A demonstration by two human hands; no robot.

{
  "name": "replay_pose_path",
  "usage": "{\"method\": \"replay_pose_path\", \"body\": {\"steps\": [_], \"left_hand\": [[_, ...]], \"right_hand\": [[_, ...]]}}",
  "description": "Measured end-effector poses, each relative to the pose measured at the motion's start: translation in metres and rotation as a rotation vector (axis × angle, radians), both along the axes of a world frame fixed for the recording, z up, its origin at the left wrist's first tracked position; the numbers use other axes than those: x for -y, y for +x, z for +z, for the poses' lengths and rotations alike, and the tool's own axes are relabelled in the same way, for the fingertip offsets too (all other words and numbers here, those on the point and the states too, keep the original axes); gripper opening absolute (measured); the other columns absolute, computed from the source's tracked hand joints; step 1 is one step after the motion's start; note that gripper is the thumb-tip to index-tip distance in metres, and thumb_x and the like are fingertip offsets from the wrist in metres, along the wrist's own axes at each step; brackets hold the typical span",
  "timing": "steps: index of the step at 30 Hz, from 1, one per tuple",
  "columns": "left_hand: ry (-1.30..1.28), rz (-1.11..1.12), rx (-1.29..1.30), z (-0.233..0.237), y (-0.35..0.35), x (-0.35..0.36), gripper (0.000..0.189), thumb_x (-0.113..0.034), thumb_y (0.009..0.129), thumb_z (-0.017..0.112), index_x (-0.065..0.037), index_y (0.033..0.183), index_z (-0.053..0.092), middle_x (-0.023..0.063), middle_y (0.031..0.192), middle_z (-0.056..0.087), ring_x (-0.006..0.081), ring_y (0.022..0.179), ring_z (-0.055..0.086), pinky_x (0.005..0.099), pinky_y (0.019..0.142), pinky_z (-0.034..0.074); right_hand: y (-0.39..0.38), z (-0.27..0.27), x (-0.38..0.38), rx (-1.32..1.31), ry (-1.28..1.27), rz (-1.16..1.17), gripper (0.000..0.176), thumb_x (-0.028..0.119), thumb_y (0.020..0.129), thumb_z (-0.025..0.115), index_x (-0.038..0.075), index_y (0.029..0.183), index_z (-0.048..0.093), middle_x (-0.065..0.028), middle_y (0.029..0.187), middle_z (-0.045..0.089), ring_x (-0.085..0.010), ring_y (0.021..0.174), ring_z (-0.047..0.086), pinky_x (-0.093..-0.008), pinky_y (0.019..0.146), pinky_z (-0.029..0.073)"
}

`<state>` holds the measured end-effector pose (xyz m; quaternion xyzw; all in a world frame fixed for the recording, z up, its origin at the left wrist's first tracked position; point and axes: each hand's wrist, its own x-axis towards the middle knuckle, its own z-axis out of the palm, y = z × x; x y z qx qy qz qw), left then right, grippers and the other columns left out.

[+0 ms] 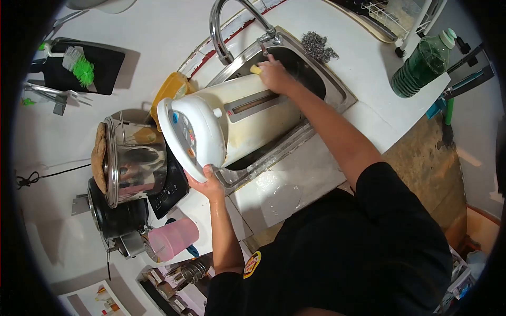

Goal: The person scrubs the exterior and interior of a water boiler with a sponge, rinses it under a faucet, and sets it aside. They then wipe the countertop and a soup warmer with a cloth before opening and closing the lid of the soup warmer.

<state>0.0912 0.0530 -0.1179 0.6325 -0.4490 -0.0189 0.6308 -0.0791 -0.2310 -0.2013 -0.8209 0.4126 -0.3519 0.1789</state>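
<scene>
A cream and white electric thermos pot (pixel 263 113) lies on its side across the metal sink (pixel 345 95), its white lid end pointing left. My left hand (pixel 210 185) grips the lower edge of that lid end, thumb on top. Over the pot's far side, near its base, my right hand (pixel 276 76) holds a small yellow sponge (pixel 255 69), mostly hidden by the fingers. One fingertip of this hand reaches close to the tap's lever (pixel 265 51). The curved chrome faucet (pixel 215 26) rises behind the pot.
Steel wool (pixel 319 46) lies behind the sink, and a green liquid bottle (pixel 421 66) stands right. To the left are a large steel pot (pixel 137 171), a yellow container (pixel 171 89) and a pink cup (pixel 174 239). The counter's front edge (pixel 295 210) is wet.
</scene>
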Motion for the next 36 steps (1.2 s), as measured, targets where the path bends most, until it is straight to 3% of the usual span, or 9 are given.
{"method": "replay_pose_path", "body": {"steps": [4,8,10,12,21,24,29,31,36], "left_hand": [[0.043,-0.028,0.015,0.001,0.005,-0.002,0.046,-0.019,0.086,0.060,0.006,0.120,0.043,0.0131,0.108,0.053,0.0191,0.094,0.052,0.0309,0.085,0.042],[0.008,-0.079,0.038,0.001,0.003,-0.001,0.048,-0.019,0.085,0.061,0.007,0.120,0.042,0.0135,0.108,0.053,0.0197,0.094,0.052,0.0315,0.084,0.043],[0.026,-0.079,0.001,-0.002,0.006,-0.005,0.048,-0.019,0.084,0.061,0.007,0.120,0.041,0.0133,0.108,0.053,0.0197,0.093,0.053,0.0317,0.084,0.043],[0.027,-0.072,0.011,-0.001,0.009,-0.003,0.049,-0.019,0.084,0.062,0.007,0.120,0.042,0.0132,0.108,0.053,0.0196,0.093,0.052,0.0315,0.084,0.043],[0.025,-0.129,-0.002,0.005,0.015,0.003,0.054,-0.028,0.083,0.065,0.008,0.116,0.043,0.0110,0.102,0.053,0.0180,0.090,0.051,0.0307,0.082,0.042],[0.085,-0.082,-0.028,-0.004,0.016,-0.007,0.058,-0.032,0.083,0.065,0.008,0.118,0.042,0.0116,0.102,0.054,0.0185,0.090,0.052,0.0311,0.083,0.042],[0.088,-0.093,0.018,0.002,0.008,-0.005,0.056,-0.034,0.084,0.064,0.009,0.115,0.045,0.0104,0.098,0.056,0.0183,0.087,0.053,0.0307,0.080,0.043],[0.083,-0.091,0.000,0.009,0.002,-0.002,0.051,-0.032,0.085,0.063,0.009,0.112,0.047,0.0103,0.096,0.056,0.0183,0.085,0.053,0.0307,0.079,0.043],[0.118,-0.028,0.082,0.032,-0.001,0.013,0.048,-0.032,0.087,0.060,0.009,0.109,0.052,0.0128,0.092,0.061,0.0176,0.084,0.056,0.0307,0.078,0.044]], "right_hand": [[0.034,0.081,-0.074,0.181,-0.227,0.223,0.035,0.008,0.082,0.045,-0.003,0.113,0.056,-0.0196,0.112,0.057,-0.0334,0.105,0.054,-0.0448,0.097,0.039],[0.028,0.067,-0.092,0.512,-0.369,0.106,0.024,0.008,0.083,0.046,-0.003,0.101,0.056,-0.0186,0.103,0.058,-0.0350,0.099,0.054,-0.0447,0.089,0.044],[-0.013,0.042,-0.056,0.279,0.315,0.060,0.020,0.009,0.085,0.043,-0.002,0.097,0.055,-0.0202,0.100,0.056,-0.0357,0.099,0.053,-0.0452,0.087,0.045],[-0.050,0.017,-0.037,-0.107,0.061,-0.212,0.018,0.011,0.086,0.042,-0.002,0.094,0.053,-0.0217,0.092,0.055,-0.0361,0.092,0.055,-0.0446,0.081,0.047],[-0.050,0.053,-0.108,-0.130,0.426,-0.207,0.026,0.011,0.085,0.040,-0.006,0.100,0.053,-0.0232,0.089,0.064,-0.0404,0.082,0.063,-0.0494,0.072,0.050],[-0.070,0.017,-0.053,-0.228,0.508,-0.391,0.025,0.014,0.084,0.043,-0.004,0.092,0.060,-0.0248,0.087,0.063,-0.0417,0.083,0.062,-0.0484,0.073,0.050],[-0.047,0.042,-0.060,-0.208,0.234,-0.075,0.018,0.014,0.077,0.053,0.000,0.084,0.061,-0.0214,0.081,0.063,-0.0385,0.078,0.062,-0.0467,0.072,0.050],[-0.011,0.094,-0.099,-0.168,0.341,-0.072,0.023,0.014,0.077,0.052,0.001,0.096,0.057,-0.0231,0.086,0.062,-0.0381,0.081,0.062,-0.0457,0.070,0.051],[-0.002,0.084,-0.118,0.202,0.054,-0.062,0.022,0.014,0.081,0.049,0.005,0.099,0.054,-0.0192,0.080,0.062,-0.0375,0.071,0.061,-0.0484,0.067,0.048]]}}
